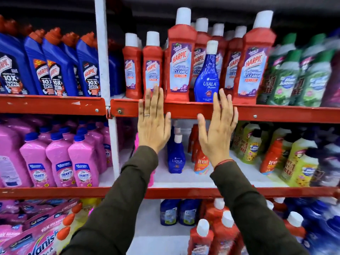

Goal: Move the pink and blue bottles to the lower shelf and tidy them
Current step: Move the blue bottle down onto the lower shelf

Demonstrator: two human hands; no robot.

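Note:
A blue Ujala bottle [207,76] with a white cap stands on the upper shelf among red Harpic bottles [181,59]. My left hand [153,124] and my right hand [218,129] are both raised flat, fingers apart, in front of the red rail [185,110] of that shelf, holding nothing. The right hand's fingertips are just below and right of the blue bottle. On the lower shelf [184,178] stands a row of blue Ujala bottles [176,155] between my hands. A pink bottle [151,176] is partly hidden behind my left sleeve.
Pink Shakti bottles [59,162] fill the lower shelf left of the white upright post [105,70]. Orange Revive bottles [201,162] and yellow-green bottles [301,170] stand to the right. Blue Harpic bottles [55,67] sit upper left, green bottles [294,76] upper right.

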